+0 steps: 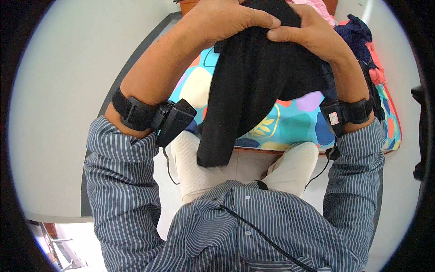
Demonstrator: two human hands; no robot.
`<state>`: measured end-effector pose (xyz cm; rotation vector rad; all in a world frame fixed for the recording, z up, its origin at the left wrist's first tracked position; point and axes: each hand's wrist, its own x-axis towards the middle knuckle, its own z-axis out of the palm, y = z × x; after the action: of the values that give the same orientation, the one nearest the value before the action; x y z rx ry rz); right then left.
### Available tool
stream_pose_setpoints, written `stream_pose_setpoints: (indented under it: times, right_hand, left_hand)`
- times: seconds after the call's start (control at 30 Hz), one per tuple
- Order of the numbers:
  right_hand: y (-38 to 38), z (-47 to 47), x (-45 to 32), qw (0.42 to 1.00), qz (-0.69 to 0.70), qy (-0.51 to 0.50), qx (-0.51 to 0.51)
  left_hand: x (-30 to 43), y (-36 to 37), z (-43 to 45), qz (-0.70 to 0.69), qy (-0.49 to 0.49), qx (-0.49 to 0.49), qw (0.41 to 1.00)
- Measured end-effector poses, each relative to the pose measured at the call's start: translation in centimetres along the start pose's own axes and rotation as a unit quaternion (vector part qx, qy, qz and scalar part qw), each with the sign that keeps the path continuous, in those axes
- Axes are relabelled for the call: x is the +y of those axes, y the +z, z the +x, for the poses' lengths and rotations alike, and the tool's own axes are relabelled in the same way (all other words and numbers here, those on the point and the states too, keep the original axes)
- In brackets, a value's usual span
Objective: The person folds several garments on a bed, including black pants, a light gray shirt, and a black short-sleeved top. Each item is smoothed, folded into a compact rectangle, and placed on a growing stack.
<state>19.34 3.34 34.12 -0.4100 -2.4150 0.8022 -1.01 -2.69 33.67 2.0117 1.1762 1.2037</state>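
A black cloth garment (251,68) is held up between my two hands, and one long part of it, perhaps a sleeve, hangs down to my left knee. My left hand (234,18) grips its upper part, the thumb lying on the front of the fabric. From the other side my right hand (306,32) grips it too, with its thumb just below my left thumb. Most fingers of both hands are hidden behind the cloth or cut off by the top edge. Behind the garment lies a bed or mattress with a colourful patterned sheet (295,125).
Dark blue clothing (355,37), coral clothing (375,71) and a pink cloth (317,8) lie at the bed's right and far side. A pale wall (78,78) rises at left, another at right. My knees are close to the bed's near edge. Both forearms carry strapped black devices with cables.
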Motion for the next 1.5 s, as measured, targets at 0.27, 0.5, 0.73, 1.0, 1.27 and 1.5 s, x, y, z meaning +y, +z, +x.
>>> stream_pose_setpoints:
  times: [0.27, 0.5, 0.73, 1.0, 1.27, 1.5]
  right_hand:
    - [-4.2, -3.5, 7.0, 0.992, -0.055, 0.054, 0.099]
    - [-7.4, -5.6, 9.5, 0.975, -0.025, 0.152, 0.162]
    - [-6.8, -5.1, 8.4, 0.979, -0.038, 0.137, 0.144]
    - [-6.7, -5.2, 7.5, 0.972, -0.083, 0.152, 0.16]
    - [-6.9, -6.1, 7.7, 0.968, -0.059, 0.168, 0.177]
    - [-8.5, -10.4, 11.3, 0.945, 0.055, 0.245, 0.212]
  left_hand:
    - [-18.1, 1.7, -11.2, -0.116, -0.11, 0.078, 0.984]
    - [-29.8, 15.4, -22.9, -0.298, -0.35, 0.064, 0.886]
    - [-28.6, 19.9, -19.6, -0.251, -0.34, -0.016, 0.906]
    - [-26.6, 20.5, -19.2, -0.431, -0.275, 0.078, 0.856]
    - [-26.3, 18.7, -19.0, -0.426, -0.321, 0.148, 0.833]
    - [-24.2, 2.8, -18.8, -0.048, -0.15, 0.386, 0.909]
